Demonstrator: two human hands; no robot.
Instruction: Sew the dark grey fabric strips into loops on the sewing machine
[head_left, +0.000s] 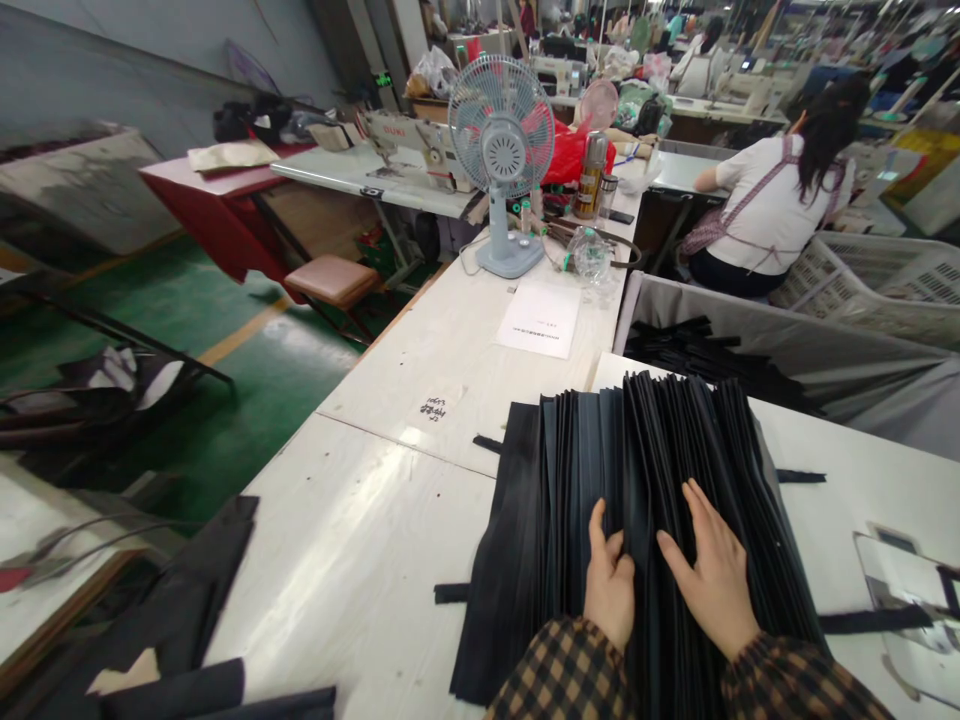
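Observation:
A wide row of dark fabric pieces (559, 500), black and blue-grey, lies tightly layered with its edges upward on the white table. My left hand (611, 590) is at the middle of the row, its index finger pointing up and the other visible fingers bent against the fabric edges. Just to its right, my right hand (712, 575) lies over the black layers, fingers stretched and thumb apart, holding nothing. Black strips (452, 593) stick out from under the row on both sides. Checked sleeves cover both wrists.
A grey fan (504, 150) stands farther up the table, beyond a printed paper sheet (538, 318). On the right are a cloth-lined bin (697, 285) and a metal machine plate (911, 600). A seated person (772, 190) works beyond the bin. A stool (332, 280) stands left.

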